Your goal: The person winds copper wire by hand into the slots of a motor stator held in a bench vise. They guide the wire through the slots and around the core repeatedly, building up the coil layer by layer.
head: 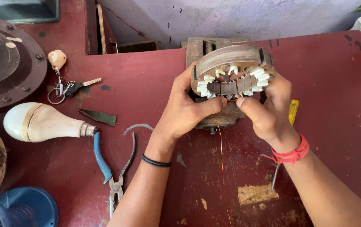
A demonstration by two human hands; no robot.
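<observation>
Both hands, left hand (pixel 189 111) and right hand (pixel 268 113), are closed around a round grey metal motor stator (pixel 231 71), held at upper centre. White slot insulators are fitted; a thin copper wire (pixel 221 147) is pinched, and no finished coils are seen.

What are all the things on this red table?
Motor stator ring: one, grey with white slot liners, held up in both hands.
Copper wire: one thin strand, hanging below the ring.
Pliers: one, blue handle, left of the arms.
Bulb: one, white, far left.
Keys: one bunch, above the bulb.
Screwdriver: one, yellow handle, behind the right wrist.
Table: one, red.
Left hand, right hand: gripping the ring.
</observation>
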